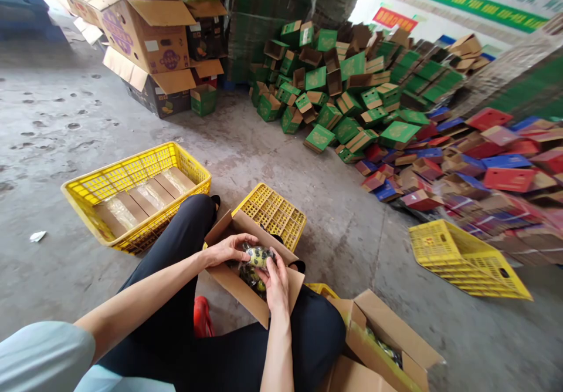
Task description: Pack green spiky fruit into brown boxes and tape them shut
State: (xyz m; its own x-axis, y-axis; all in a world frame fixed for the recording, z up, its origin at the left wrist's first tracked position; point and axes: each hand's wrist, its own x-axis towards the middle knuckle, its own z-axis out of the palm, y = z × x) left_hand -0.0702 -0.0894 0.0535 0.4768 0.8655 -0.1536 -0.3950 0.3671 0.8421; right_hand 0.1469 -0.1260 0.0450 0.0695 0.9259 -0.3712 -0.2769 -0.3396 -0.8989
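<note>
An open brown cardboard box (240,289) rests across my lap between my knees. Both hands meet over its opening. My left hand (226,249) is closed round one end of a clear plastic bag of small yellow-green fruit (258,257). My right hand (276,283) grips the same bag from the near side, fingers curled on it. More bagged fruit (250,274) lies dark inside the box beneath the hands.
A yellow crate (90,188) with cardboard sheets stands at the left. An overturned yellow crate (275,210) sits beyond my knees, another (466,257) at the right. Heaps of green boxes (343,93) and red and blue boxes (484,169) fill the far right. An open carton (387,345) sits by my right leg.
</note>
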